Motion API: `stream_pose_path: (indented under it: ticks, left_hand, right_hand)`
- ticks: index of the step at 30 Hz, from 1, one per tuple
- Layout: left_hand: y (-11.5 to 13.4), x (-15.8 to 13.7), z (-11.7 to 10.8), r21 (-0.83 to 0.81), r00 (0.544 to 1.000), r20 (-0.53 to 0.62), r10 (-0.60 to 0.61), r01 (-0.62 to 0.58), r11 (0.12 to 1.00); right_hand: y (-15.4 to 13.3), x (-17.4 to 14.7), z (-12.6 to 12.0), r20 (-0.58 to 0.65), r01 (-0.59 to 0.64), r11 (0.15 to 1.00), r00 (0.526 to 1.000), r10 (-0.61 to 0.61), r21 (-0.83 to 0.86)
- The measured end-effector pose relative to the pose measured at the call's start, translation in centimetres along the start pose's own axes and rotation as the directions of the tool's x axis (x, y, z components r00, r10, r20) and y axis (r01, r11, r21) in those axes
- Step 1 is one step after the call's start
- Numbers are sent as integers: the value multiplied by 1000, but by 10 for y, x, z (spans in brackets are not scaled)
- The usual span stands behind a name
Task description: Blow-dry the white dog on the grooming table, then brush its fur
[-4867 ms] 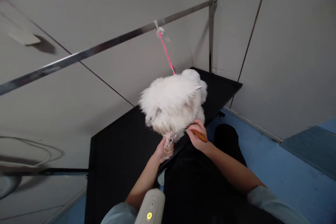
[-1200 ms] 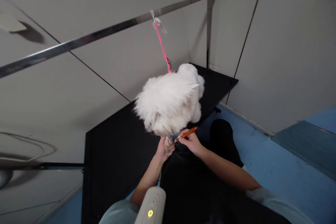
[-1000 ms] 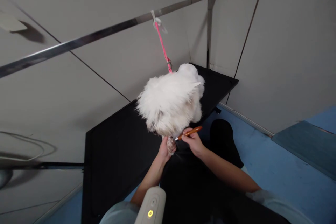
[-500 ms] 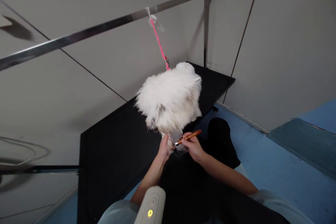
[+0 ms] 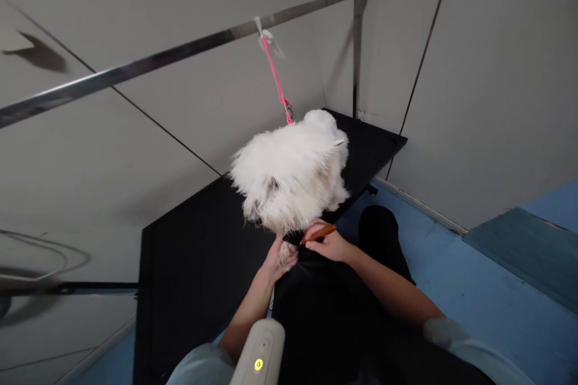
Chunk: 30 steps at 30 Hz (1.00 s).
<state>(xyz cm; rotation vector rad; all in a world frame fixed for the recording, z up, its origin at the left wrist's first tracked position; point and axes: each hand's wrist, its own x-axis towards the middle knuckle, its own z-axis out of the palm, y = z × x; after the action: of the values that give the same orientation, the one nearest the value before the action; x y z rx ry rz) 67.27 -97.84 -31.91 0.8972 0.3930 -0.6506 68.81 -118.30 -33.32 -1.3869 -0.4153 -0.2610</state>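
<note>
A fluffy white dog (image 5: 291, 168) is on the black table (image 5: 194, 264), its head towards me. My left hand (image 5: 273, 258) is closed around one of its front legs (image 5: 285, 254), close to the paw. In my right hand (image 5: 333, 246) is a slicker brush (image 5: 323, 232) with an orange-brown wooden handle. Its dark head lies against the leg fur beside my left fingers, partly hidden by them and by the dog's fur. The two hands are close together under the dog's muzzle.
A pink leash (image 5: 276, 78) ties the dog to a metal bar (image 5: 180, 51) above the table. Grey wall panels stand behind. A black-clad knee (image 5: 379, 237) is at the right, over a blue floor (image 5: 456, 289). A pale device (image 5: 259, 352) with a yellow light sits at the bottom.
My right hand has moved left and slightly up, bringing the brush head onto the leg. My left hand has shifted a little left and wraps further round the leg.
</note>
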Motion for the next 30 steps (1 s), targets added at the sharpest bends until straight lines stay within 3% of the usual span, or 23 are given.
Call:
stream_pose_path:
  ticks: [4,7,9,16,20,24,27,28,30]
  left_hand:
    - [3,-6,-3,-74,999,36,20,-17,997]
    - [2,-9,-2,-107,998,48,41,-35,994]
    - [3,-10,-1,-133,997,52,52,-45,990]
    - [6,-11,-3,-157,998,58,35,-25,987]
    - [5,-8,-6,-147,998,61,36,-26,989]
    - [4,-9,-5,-136,998,54,37,-30,990]
    - [3,-11,-6,-153,998,54,31,-22,988]
    - [4,-11,-7,-160,998,56,30,-21,987]
    - [4,-11,-9,-169,997,71,34,-22,985]
  right_hand:
    - [-9,18,0,-37,46,990,998,-51,-134]
    - [-11,25,5,192,30,996,981,-14,-79]
    - [-11,27,9,262,15,997,965,5,-73]
    - [-11,30,14,215,26,995,977,-5,-98]
    - [-19,24,13,16,39,984,999,-37,-174]
    - [-24,22,10,137,23,996,991,-11,-86]
    - [-24,26,5,-8,9,989,1000,-10,-146]
    - [-23,27,4,-6,12,987,1000,-13,-158]
    - [-20,29,4,135,18,994,991,-4,-108]
